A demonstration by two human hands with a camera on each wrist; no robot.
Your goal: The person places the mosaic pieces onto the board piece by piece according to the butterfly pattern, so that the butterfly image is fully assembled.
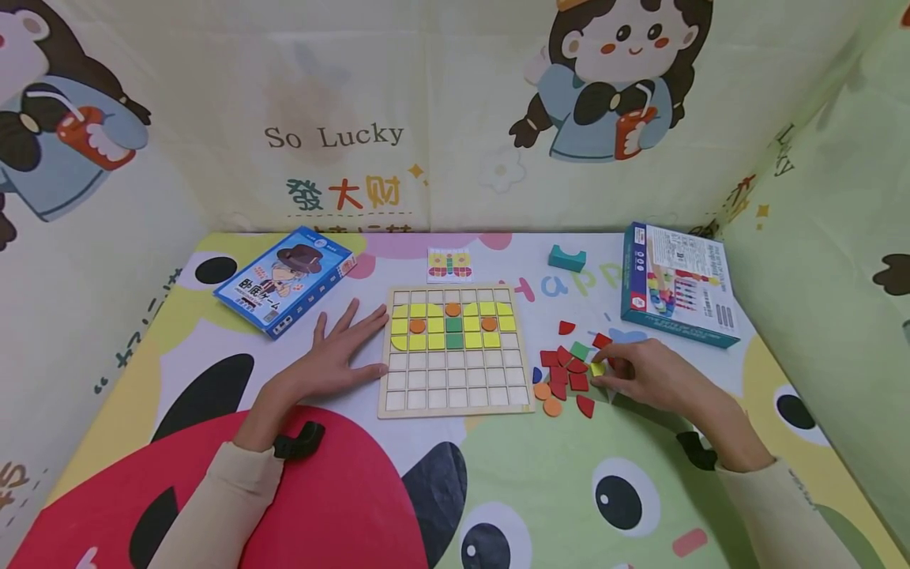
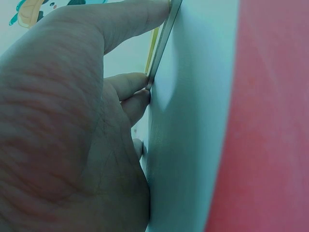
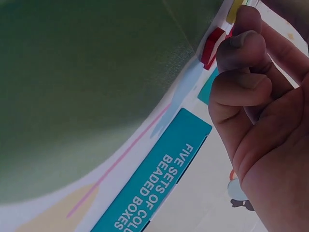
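Note:
A wooden grid board (image 1: pixel 455 393) lies mid-table, with yellow tiles, orange discs and green squares filling much of its upper rows. Bare cells make up the lower rows. My left hand (image 1: pixel 344 352) rests spread beside the board, thumb and fingertips at its left edge; the left wrist view shows the thumb against that edge. To the right of the board, my right hand (image 1: pixel 643 371) pinches a small yellow tile (image 1: pixel 596 369) between thumb and fingers, over a loose pile of red tiles (image 1: pixel 558 374). Part of the yellow tile (image 3: pixel 234 10) shows at the fingertips in the right wrist view.
Orange discs (image 1: pixel 551 407), a green tile (image 1: pixel 579 351) and a blue piece (image 1: pixel 537 375) lie around the pile. Behind the board is a butterfly pattern card (image 1: pixel 449 265). A blue box (image 1: pixel 284 280), a teal arch block (image 1: pixel 566 258) and a teal-edged box (image 1: pixel 682 284) stand farther back.

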